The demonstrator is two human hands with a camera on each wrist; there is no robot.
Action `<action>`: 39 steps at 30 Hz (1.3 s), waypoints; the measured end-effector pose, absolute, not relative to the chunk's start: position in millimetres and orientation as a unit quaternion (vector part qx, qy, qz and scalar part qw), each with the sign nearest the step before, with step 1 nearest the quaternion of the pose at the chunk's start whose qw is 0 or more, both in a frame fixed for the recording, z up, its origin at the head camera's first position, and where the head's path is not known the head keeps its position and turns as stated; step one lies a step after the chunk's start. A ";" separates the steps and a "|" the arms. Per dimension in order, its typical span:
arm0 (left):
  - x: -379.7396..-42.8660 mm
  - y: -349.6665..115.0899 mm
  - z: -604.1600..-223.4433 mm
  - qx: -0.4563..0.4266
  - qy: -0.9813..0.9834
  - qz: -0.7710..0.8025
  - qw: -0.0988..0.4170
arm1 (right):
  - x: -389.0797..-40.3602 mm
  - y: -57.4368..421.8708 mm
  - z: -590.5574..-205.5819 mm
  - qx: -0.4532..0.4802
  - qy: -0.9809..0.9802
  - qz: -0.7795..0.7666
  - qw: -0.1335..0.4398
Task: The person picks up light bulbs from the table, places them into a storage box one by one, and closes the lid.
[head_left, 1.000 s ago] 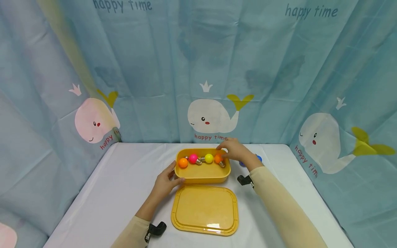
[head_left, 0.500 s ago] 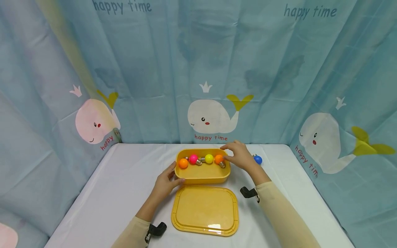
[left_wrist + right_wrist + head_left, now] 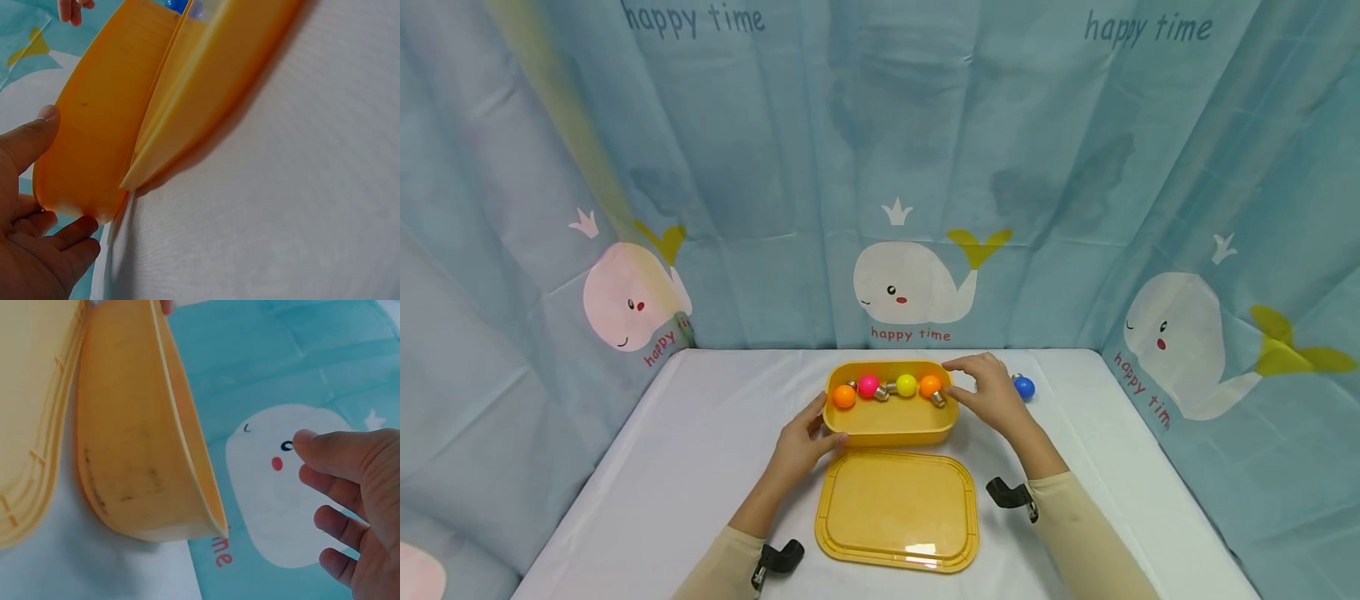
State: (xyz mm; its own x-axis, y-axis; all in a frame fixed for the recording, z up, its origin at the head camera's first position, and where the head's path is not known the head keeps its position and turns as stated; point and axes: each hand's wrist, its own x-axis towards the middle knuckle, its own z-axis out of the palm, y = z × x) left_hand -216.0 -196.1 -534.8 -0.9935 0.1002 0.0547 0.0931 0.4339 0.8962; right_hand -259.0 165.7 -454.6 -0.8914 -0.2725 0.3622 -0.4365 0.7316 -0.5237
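A yellow plastic box (image 3: 891, 437) stands uncovered on the table. Inside, along its back, lie small coloured light bulbs with metal screw bases: an orange bulb (image 3: 844, 397) at the left, a pink bulb (image 3: 868, 386), a yellow bulb (image 3: 906, 385) and another orange bulb (image 3: 931, 386) at the right. My left hand (image 3: 801, 442) holds the box's left end, thumb at the front rim and fingers round the side. My right hand (image 3: 992, 392) is beside the right end, fingers loosely bent; in the right wrist view the hand (image 3: 369, 500) holds nothing, with a gap to the box (image 3: 137, 437).
A yellow lid (image 3: 897, 508) lies flat on the white tablecloth (image 3: 647, 492), in front of the box. Right of my right hand is a blue bulb (image 3: 1024, 388) on the table. A blue curtain (image 3: 760, 275) with printed whales stands behind and at both sides.
My right hand has drawn back from over the right-hand orange bulb to outside the box's right end, leaving that bulb in the box. My left hand stays in place.
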 end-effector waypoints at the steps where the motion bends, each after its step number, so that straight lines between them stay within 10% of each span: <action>1: -216.1 -196.2 -534.9 0.057 0.847 0.529 0.003 | -256.1 166.4 -455.4 0.191 -0.919 0.318 0.134; 39: -217.4 -194.8 -537.0 0.064 0.855 0.515 -0.006 | -262.3 225.8 -495.6 0.052 -0.901 0.386 0.190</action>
State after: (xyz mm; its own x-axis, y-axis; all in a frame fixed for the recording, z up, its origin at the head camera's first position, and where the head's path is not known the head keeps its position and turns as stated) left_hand -217.4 -194.8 -537.0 -0.9919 0.1024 0.0758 0.1149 0.4613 0.8798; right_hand -262.3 225.8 -495.6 -0.9222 0.0534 0.3830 -0.2405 0.6964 -0.6761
